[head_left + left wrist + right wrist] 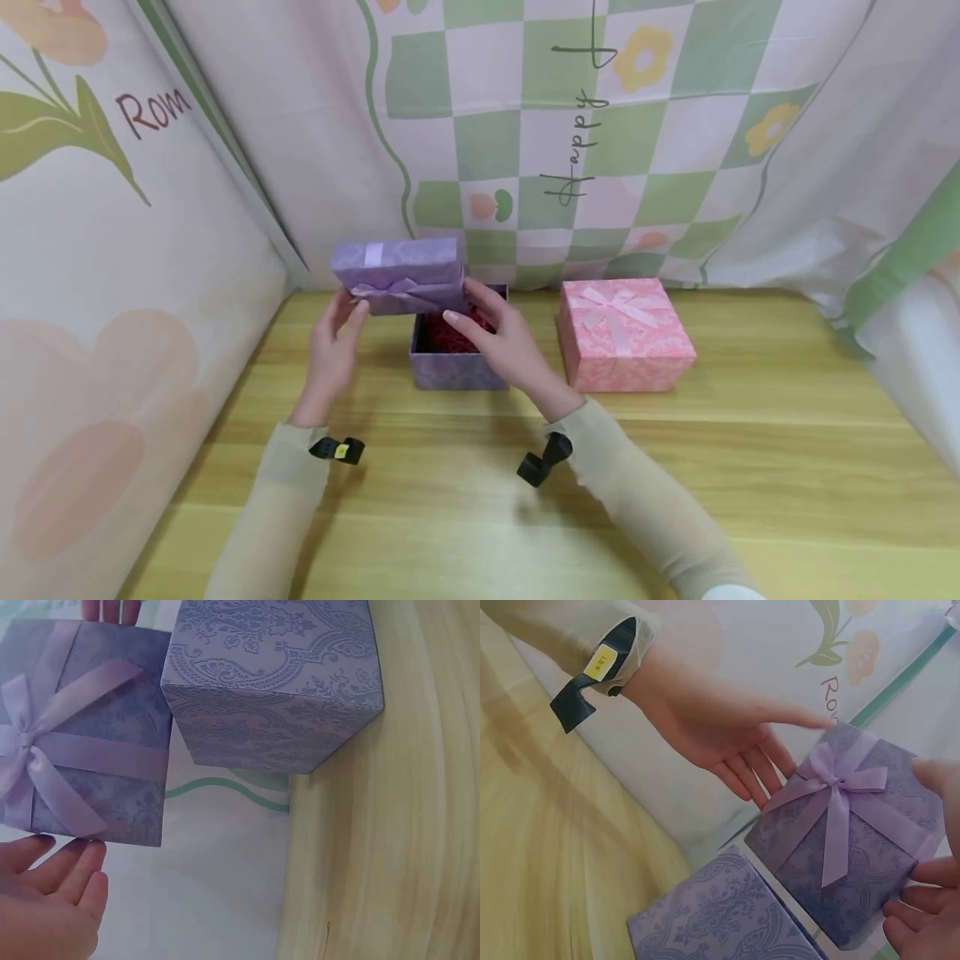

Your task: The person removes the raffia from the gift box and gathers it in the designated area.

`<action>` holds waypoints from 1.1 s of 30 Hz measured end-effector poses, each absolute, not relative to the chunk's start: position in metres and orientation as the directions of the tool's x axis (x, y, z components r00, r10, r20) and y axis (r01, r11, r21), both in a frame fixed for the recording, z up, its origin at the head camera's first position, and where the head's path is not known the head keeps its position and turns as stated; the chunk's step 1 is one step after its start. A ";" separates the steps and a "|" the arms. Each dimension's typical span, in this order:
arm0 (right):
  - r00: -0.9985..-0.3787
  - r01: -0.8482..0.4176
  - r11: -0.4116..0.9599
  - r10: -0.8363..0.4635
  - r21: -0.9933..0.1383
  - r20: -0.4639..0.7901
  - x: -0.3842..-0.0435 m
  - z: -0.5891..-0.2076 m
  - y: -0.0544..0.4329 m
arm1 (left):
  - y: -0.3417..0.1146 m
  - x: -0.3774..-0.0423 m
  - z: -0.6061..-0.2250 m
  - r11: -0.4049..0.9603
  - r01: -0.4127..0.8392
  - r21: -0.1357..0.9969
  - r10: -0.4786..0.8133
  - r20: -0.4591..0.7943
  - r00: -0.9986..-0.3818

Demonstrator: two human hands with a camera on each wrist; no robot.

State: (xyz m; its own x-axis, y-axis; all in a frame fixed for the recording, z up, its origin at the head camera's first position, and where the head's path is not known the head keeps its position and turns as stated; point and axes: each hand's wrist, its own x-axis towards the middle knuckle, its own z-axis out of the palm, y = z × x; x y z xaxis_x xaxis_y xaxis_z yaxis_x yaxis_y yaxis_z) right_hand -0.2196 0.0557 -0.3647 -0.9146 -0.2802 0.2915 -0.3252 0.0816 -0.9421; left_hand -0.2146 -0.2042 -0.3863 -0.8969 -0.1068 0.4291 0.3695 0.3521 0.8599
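A purple gift box lid [420, 252] with a patterned surface and a lilac ribbon bow [832, 784] is held up, tilted, above the back left of its box. My left hand [332, 350] grips the lid's left edge, thumb at the near side. On the opposite edge, my right hand [513, 337] holds the lid between thumb and fingers. Under it stands the purple box [459, 372], uncovered, with red shredded paper [450, 335] inside. The lid and the right hand hide part of the box's opening. The left wrist view shows the box's patterned outer wall [270, 645] beside the lid.
A closed pink gift box [630, 333] with a pink bow stands to the right on the wooden table [435, 500]. Patterned cloth [487, 142] hangs behind the table, and more cloth [127, 275] walls the left side. Each wrist wears a black strap [557, 450].
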 end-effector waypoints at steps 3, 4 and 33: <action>-0.913 -0.328 0.068 -0.278 -0.942 0.297 -0.219 -0.365 0.054 | -0.206 -0.213 -0.387 0.342 0.370 0.864 -0.120 0.430 -0.895; -0.913 -0.328 0.063 -0.277 -0.942 0.299 -0.220 -0.366 0.053 | -0.206 -0.213 -0.387 0.345 0.373 0.861 -0.122 0.435 -0.892; -0.873 -0.425 0.110 -0.313 -0.898 0.375 -0.219 -0.376 -0.014 | -0.263 -0.197 -0.382 0.321 0.246 0.915 -0.276 0.338 -0.900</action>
